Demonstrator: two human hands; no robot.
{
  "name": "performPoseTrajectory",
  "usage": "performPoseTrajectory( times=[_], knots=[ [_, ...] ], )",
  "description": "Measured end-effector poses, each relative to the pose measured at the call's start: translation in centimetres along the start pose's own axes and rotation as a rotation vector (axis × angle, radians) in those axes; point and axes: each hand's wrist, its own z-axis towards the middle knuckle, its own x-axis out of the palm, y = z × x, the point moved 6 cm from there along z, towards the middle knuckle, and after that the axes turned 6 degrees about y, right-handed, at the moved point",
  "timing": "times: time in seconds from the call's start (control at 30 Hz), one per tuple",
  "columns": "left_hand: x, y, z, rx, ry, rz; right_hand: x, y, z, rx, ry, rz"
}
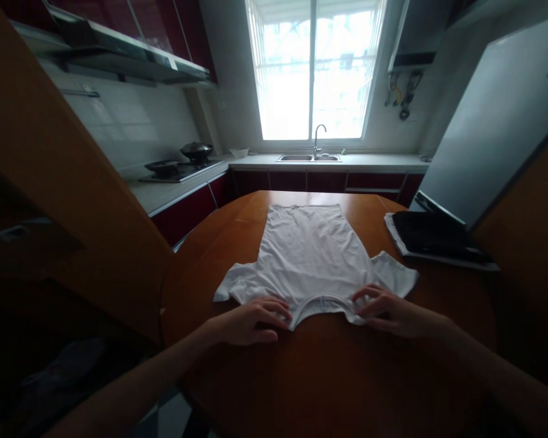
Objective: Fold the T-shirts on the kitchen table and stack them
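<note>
A white T-shirt [308,252] lies spread flat on a round wooden table [329,371], collar toward me and hem toward the window. My left hand [251,322] rests on the shirt's left shoulder beside the collar, fingers spread and pressing down. My right hand [386,310] presses on the right shoulder, fingertips pinching a little cloth near the collar. Both sleeves stick out to the sides.
A dark folded garment on a pale one [433,240] sits at the table's right edge. Behind it stands a grey fridge [493,121]. A counter with a sink [308,158] runs under the window; a stove with pans [178,167] is at the left. A wooden panel [50,182] stands left.
</note>
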Motion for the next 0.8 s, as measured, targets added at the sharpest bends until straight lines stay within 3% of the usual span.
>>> performPoseTrajectory(
  times=[0.1,0.17,0.23,0.33,0.43,0.5,0.57,0.67,0.73,0.8],
  knots=[
    [-1.9,1.7,-0.6,-0.112,-0.133,0.007,-0.5,-0.7,-0.1,0.049,-0.088,0.040],
    [-3.1,4.7,-1.4,-0.291,-0.312,0.124,-1.3,-2.6,0.1,0.098,-0.277,-0.041],
    [-3.4,8.4,-2.8,-0.523,-0.407,0.277,-1.7,-5.4,0.2,0.173,-0.406,-0.164],
    [-3.0,13.5,-5.2,-0.796,-0.331,0.419,-1.3,-9.7,0.0,0.317,-0.372,-0.295],
    [-3.4,14.9,-6.4,-0.847,-0.285,0.447,-1.4,-10.6,-0.7,0.386,-0.381,-0.359],
    [-3.8,13.1,-5.6,-0.784,-0.334,0.480,-1.6,-8.3,-0.8,0.331,-0.458,-0.375],
    [-3.1,9.3,-3.5,-0.600,-0.335,0.497,-0.9,-4.4,-0.3,0.187,-0.455,-0.351],
    [0.4,2.8,0.2,-0.269,-0.141,0.434,1.9,1.6,0.7,-0.013,-0.260,-0.289],
    [2.4,-0.3,1.6,-0.179,-0.064,0.393,3.3,3.9,0.8,-0.054,-0.180,-0.247],
    [3.3,-2.1,2.1,-0.146,-0.043,0.339,4.0,4.6,0.5,-0.046,-0.149,-0.188]
  ],
)
